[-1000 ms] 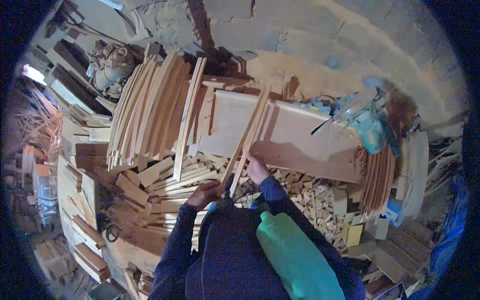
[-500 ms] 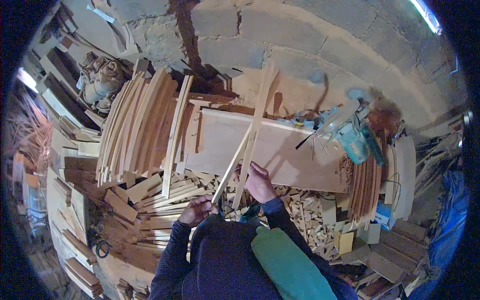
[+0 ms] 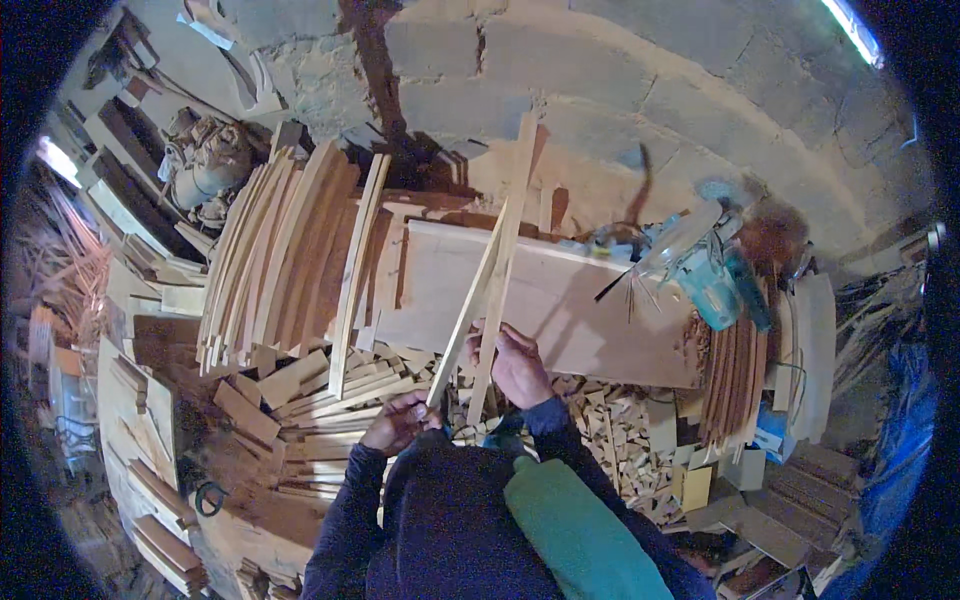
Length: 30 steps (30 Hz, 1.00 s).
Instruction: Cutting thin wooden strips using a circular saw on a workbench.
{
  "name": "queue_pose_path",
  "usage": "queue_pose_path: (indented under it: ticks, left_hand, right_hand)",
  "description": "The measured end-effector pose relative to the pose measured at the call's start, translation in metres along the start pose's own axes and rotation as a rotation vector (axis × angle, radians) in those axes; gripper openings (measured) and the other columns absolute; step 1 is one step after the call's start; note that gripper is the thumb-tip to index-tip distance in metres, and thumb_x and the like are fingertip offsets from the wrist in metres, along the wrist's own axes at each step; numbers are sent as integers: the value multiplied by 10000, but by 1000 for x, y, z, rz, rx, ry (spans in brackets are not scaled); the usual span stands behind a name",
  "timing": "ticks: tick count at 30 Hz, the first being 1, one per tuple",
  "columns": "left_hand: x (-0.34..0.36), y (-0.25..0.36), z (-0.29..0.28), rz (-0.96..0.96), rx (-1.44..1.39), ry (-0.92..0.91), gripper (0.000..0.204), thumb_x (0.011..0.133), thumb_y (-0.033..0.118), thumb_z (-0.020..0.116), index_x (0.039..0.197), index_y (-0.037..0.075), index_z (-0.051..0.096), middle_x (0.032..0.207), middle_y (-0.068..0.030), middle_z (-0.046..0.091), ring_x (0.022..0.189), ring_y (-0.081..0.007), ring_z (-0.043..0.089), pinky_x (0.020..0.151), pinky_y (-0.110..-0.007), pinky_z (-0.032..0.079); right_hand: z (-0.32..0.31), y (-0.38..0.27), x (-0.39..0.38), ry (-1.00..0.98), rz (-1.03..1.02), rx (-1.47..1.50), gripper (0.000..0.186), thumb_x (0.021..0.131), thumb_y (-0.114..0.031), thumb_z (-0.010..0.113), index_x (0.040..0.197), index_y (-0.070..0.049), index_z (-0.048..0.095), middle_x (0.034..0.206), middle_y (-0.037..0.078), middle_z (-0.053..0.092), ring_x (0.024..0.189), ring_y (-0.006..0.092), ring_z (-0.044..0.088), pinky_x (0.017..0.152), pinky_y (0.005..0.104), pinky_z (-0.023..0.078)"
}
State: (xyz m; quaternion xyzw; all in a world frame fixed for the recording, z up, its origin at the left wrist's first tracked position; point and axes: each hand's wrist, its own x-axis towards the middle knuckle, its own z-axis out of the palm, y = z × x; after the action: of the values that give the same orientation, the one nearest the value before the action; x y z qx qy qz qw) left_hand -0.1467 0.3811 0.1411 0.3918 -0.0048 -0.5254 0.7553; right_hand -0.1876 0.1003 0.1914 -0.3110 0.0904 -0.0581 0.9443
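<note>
My left hand (image 3: 398, 425) is closed on the lower end of a narrow pale wooden strip (image 3: 456, 335), just above my dark clothing. My right hand (image 3: 515, 365) is closed round a second, longer strip (image 3: 515, 220), which stands a little right of the first and reaches farther up the picture. The two strips meet at a slight angle near the upper part of the narrow one. Behind them lies a wide pale board (image 3: 610, 320). Some fingertips of my right hand are hidden behind the strip.
Stacked long slats (image 3: 275, 250) lie left of the board, reddish slats (image 3: 730, 390) to the right. A teal power saw (image 3: 720, 285) sits at the board's right. Offcuts (image 3: 620, 450) are heaped below. A block wall (image 3: 620, 80) rises behind; bundled sacking (image 3: 210, 165) lies upper left.
The two strips have swung from nearly parallel to a narrow V, the longer one more upright. My left hand has shifted onto the narrow strip's lower end. The whole view has moved slightly.
</note>
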Motion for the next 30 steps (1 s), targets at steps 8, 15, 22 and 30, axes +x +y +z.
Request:
queue_pose_path:
  ticks: [8,15,22,30]
  left_hand:
    - [18,-26,-5,-35,261,370,317,991,138,686,1251,-35,633,1087,-101,731,971,-197,703,900,-345,570]
    - [14,-41,-8,44,260,441,343,981,129,700,1283,-22,645,1004,-53,696,867,-130,648,767,-274,538]
    - [18,-43,-2,160,556,506,288,986,115,679,1233,-32,666,986,-38,695,847,-120,642,766,-277,543]
    - [18,-39,-4,-13,223,321,326,1016,177,646,1256,-45,641,995,-20,689,864,-114,631,796,-255,517]
  right_hand:
    - [-85,79,22,256,187,139,374,1022,-301,628,1263,-16,626,1211,130,679,1023,213,636,892,379,514]
    - [-120,121,3,374,182,169,355,1031,-261,600,1270,-2,561,1257,194,648,1188,337,637,991,479,532]
    - [-113,122,11,310,216,224,329,1036,-254,599,1269,-24,569,1225,168,659,1150,331,660,1020,502,541]
    - [-111,137,24,485,312,-29,307,1015,-238,651,1224,-26,574,1070,150,708,1071,333,720,918,518,608]
